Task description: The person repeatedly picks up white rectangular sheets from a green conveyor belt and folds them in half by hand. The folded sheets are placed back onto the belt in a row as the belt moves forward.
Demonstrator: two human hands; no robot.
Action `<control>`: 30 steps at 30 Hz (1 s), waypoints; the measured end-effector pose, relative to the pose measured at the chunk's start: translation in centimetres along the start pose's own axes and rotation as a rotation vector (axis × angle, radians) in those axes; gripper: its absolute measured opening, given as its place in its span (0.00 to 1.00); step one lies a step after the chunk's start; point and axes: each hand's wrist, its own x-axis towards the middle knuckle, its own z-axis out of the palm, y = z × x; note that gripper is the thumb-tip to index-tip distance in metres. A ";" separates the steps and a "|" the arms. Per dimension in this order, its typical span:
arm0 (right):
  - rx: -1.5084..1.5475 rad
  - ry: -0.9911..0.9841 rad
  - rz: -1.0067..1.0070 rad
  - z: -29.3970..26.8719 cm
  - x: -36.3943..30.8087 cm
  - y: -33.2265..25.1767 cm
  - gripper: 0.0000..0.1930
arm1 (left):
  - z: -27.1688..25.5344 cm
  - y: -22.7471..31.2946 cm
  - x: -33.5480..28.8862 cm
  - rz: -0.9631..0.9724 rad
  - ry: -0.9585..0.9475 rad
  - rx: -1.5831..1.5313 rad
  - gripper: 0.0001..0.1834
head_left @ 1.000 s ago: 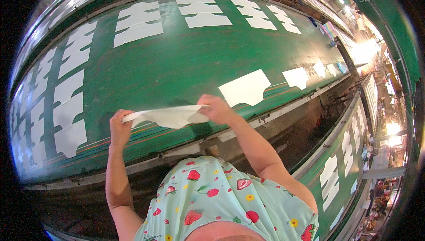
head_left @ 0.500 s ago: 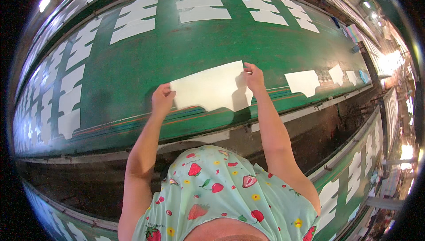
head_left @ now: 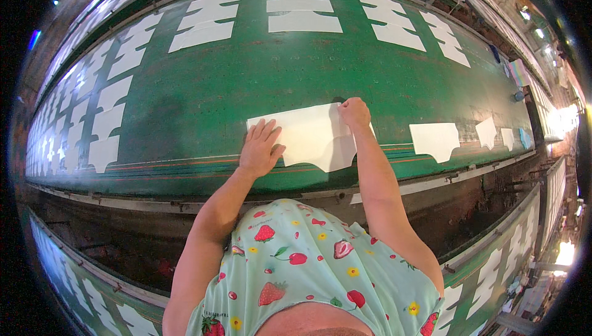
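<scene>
A white cut fabric piece [head_left: 314, 135], with curved notches along its near edge, lies on the long green table [head_left: 240, 83] in front of me. My left hand [head_left: 262, 148] rests flat over its left end, fingers stretched out and slightly apart. At the far right corner, my right hand [head_left: 355, 114] is closed in a fist-like grip on the fabric; its fingertips are hidden. Part of the right end is covered by my right wrist and shadow. To the right along the near edge lies another white cut piece [head_left: 435, 141], apart from mine.
Rows of overlapping white pieces [head_left: 302, 22] line the table's far side, and more rows [head_left: 110, 123] lie at the left. Smaller white pieces [head_left: 486, 132] lie near the right end. A dark gap and rail [head_left: 185, 205] run between me and the table. Another table stands behind.
The fabric piece, held up by both hands before, now lies on the table. My left hand has opened and flattened onto it. My right hand stays at the far right corner. The view has shifted.
</scene>
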 end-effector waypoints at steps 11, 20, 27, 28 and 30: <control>0.047 0.046 -0.015 -0.7 0.0 1.5 0.09 | -0.2 -0.1 0.1 -0.014 -0.001 0.032 0.33; 0.656 -0.530 -0.518 -0.2 -13.0 -5.7 0.07 | 0.7 0.0 2.2 -0.306 0.070 -0.227 0.37; 0.982 -1.094 -0.377 -0.9 -20.8 -9.2 0.07 | -5.8 -5.7 -3.8 -0.032 0.027 -0.354 0.18; 0.991 -1.131 -0.365 -0.7 -21.1 -9.3 0.08 | -7.5 -7.2 -5.4 -0.068 0.022 -0.342 0.18; 1.058 -1.190 -0.354 0.4 -21.7 -9.7 0.08 | -10.9 -10.2 -8.7 -0.158 0.013 -0.335 0.18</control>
